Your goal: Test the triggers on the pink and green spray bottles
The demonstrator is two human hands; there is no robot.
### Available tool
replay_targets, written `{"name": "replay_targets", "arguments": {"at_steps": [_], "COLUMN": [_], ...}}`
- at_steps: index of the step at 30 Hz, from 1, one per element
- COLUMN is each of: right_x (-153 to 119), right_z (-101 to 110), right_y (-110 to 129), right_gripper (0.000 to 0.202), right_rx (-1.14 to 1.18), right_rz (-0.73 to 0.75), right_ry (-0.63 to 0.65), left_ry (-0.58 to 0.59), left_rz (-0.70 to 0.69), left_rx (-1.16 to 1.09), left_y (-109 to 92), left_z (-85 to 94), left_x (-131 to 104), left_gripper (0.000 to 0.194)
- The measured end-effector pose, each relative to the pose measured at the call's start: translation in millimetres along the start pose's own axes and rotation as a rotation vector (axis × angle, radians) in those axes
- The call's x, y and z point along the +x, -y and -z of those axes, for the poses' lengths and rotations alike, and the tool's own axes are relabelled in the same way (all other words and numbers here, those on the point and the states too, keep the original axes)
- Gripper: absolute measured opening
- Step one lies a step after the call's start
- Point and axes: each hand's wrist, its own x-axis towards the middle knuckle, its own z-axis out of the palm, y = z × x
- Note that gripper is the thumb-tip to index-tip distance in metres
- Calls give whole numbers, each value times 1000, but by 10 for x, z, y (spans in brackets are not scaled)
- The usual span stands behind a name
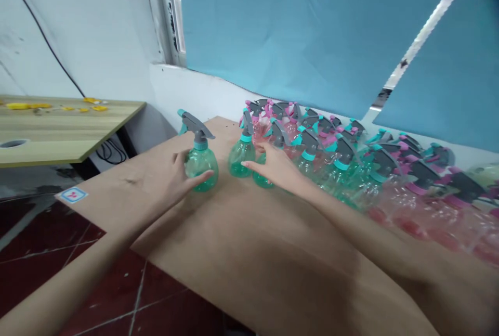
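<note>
My left hand (180, 177) is wrapped around the left side of a green spray bottle (205, 162), its thumb across the front. This bottle has a grey and teal trigger head and is upright, apart from the others. My right hand (275, 167) has its thumb and fingers spread apart. It is at a second green spray bottle (263, 177), which it partly hides. The right thumb tip reaches the edge of another green spray bottle (237, 156) just left of it. Whether the right fingers touch either bottle is unclear.
Several green and pink spray bottles (343, 162) stand in close rows along the wall side of the brown board table (234, 253). A wooden desk (117, 120) with yellow pieces is at the left. A sticker (74, 194) marks the table's left corner. Blue sheeting (296, 29) covers the back.
</note>
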Motion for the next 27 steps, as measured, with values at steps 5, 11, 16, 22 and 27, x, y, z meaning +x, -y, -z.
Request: {"name": "replay_targets", "arguments": {"at_steps": [5, 11, 16, 22, 27], "right_x": [116, 308, 402, 477, 476], "right_z": [-138, -228, -274, -299, -318], "right_y": [-12, -28, -38, -42, -62], "right_gripper": [80, 89, 84, 71, 80], "right_rx": [56, 193, 231, 246, 276], "right_rz": [-93, -186, -182, -153, -133], "right_ry": [107, 131, 118, 83, 81], "left_ry": [37, 32, 44, 37, 43], "left_rz": [-21, -50, -101, -108, -100], "left_rx": [23, -24, -57, -73, -77], "left_y": [3, 26, 39, 80, 132], "left_z": [-104, -338, -447, -529, -573], "left_x": [315, 536, 621, 646, 645], "left_gripper": [65, 68, 65, 67, 74]}}
